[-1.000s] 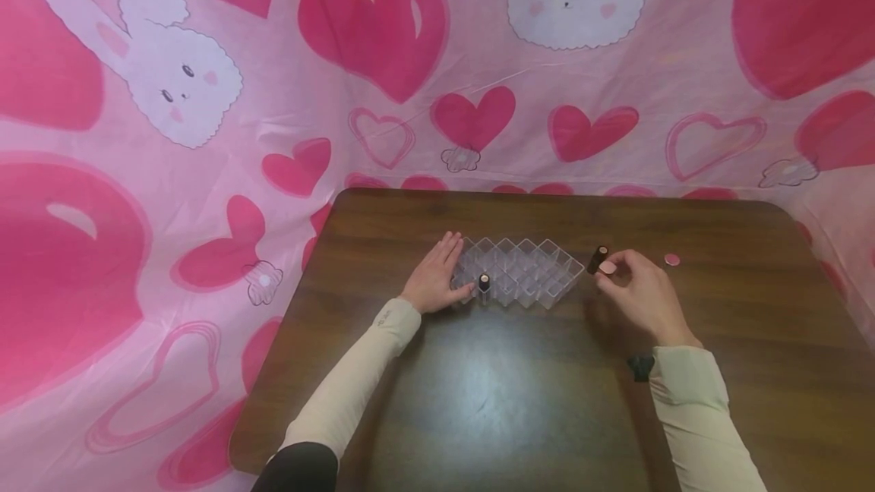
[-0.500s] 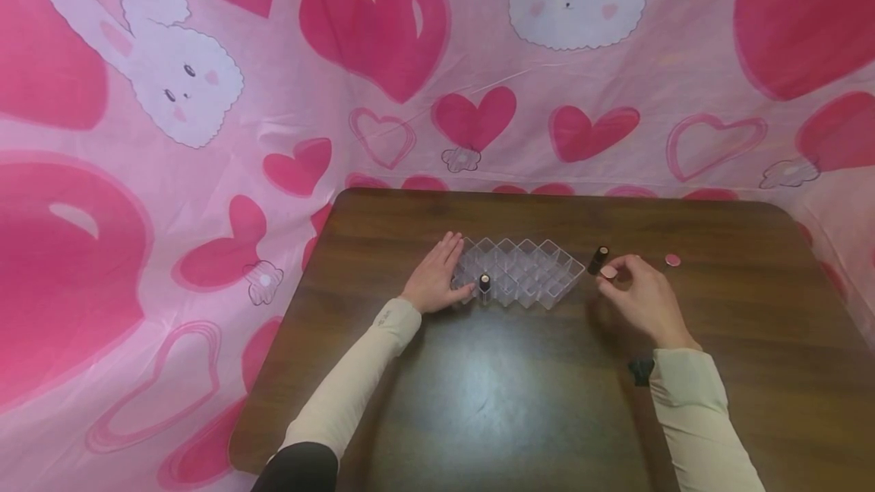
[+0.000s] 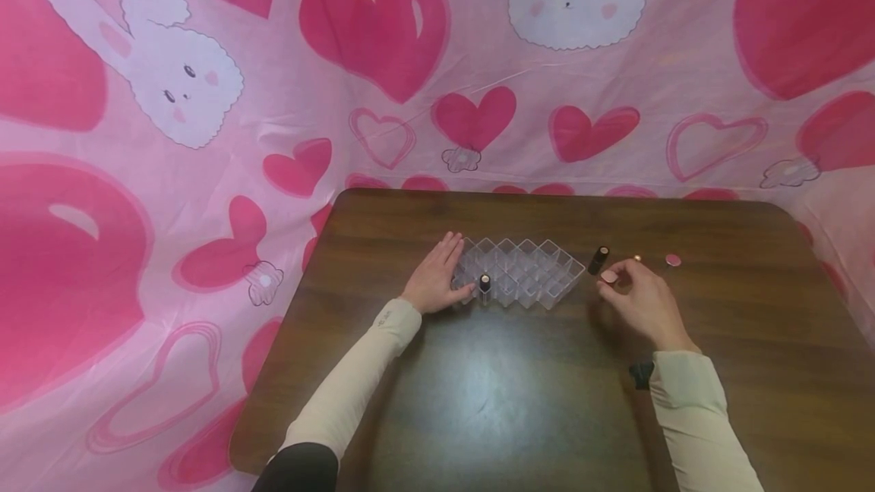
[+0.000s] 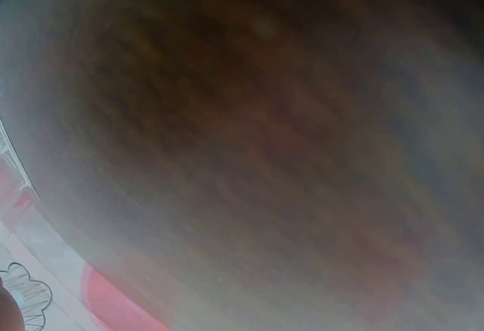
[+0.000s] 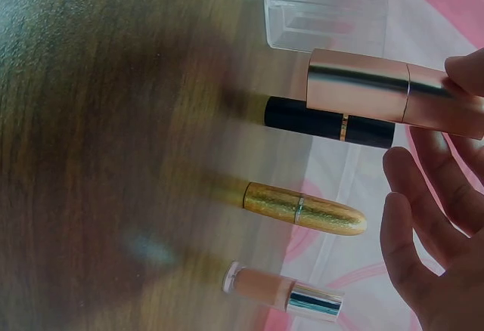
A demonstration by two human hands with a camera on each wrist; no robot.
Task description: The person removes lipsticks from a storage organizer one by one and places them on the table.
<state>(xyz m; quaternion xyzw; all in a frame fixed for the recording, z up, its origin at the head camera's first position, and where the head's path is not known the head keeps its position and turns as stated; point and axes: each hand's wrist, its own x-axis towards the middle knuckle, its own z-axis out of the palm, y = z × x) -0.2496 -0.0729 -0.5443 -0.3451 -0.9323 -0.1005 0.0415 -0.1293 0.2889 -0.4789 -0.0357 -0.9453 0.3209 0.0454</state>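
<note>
A clear acrylic lipstick organizer (image 3: 522, 272) with diamond-shaped compartments lies across the table. My left hand (image 3: 437, 278) rests along its left end, fingers straight and thumb spread towards the front. Beside that thumb, a black lipstick (image 3: 484, 284) stands upright in a front compartment. To the right of the organizer, my right hand (image 3: 642, 298) pinches a rose-gold lipstick (image 5: 363, 85) upright near its top; its other fingers are apart from the tube. Close by stands a black lipstick (image 5: 325, 123) with a gold band. The left wrist view is mostly a dark blur.
Beyond the right hand stand a textured gold lipstick (image 5: 302, 208) and a pinkish tube with a silver section (image 5: 280, 292), whose pink top (image 3: 673, 260) shows in the head view. A heart-patterned pink cloth (image 3: 472, 59) hangs behind the brown table (image 3: 492, 393).
My right hand has drawn slightly nearer and down with the rose-gold lipstick, widening the gap to the black one. The gold lipstick's tip now shows behind it. My left hand stays put.
</note>
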